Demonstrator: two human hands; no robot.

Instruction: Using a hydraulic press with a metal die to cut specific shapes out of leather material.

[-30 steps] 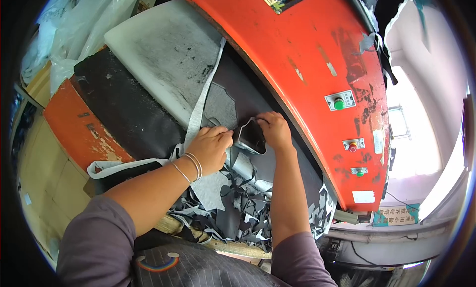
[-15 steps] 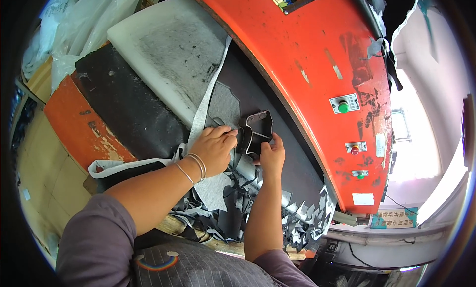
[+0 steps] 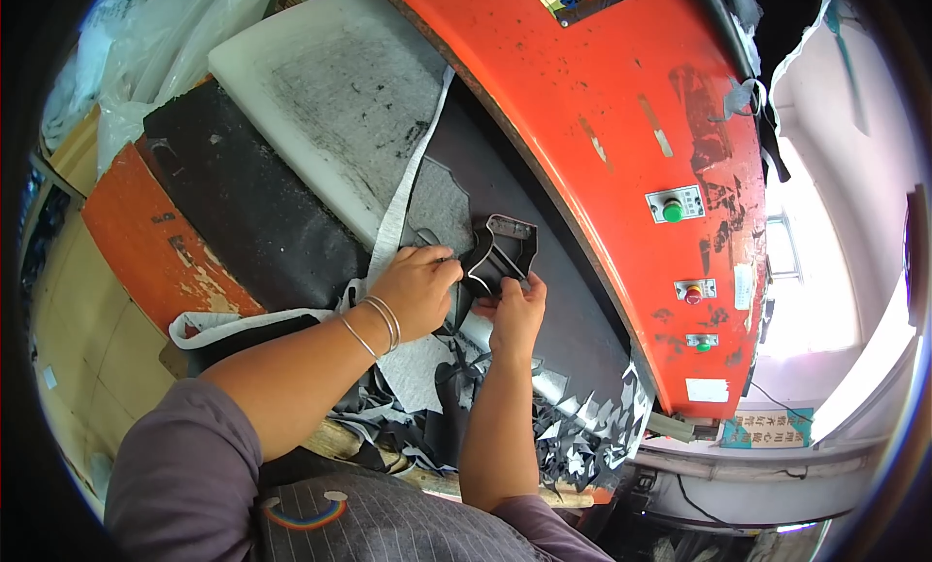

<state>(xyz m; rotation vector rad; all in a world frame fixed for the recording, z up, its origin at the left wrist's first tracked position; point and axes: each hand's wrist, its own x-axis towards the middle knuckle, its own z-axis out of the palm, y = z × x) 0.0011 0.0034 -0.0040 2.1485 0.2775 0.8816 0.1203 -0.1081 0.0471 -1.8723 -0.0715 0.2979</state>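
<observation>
The dark metal frame [image 3: 507, 262] is over the black surface [image 3: 578, 314], toward its right edge, beside the red machine [image 3: 602, 145]. Its long axis seems to point away from the person. The right hand [image 3: 515, 314], pinched closed, holds its near end. The left hand [image 3: 422, 288] is just left, fingers bent; I cannot tell what it grips. The frame's underside is hidden.

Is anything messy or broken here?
Yes, messy: jagged black and grey scraps lie tangled in a heap, nearer the person than the right hand. The red machine also looks worn: its paint is scuffed, with dark smears near a green button. Nothing looks clearly broken.
</observation>
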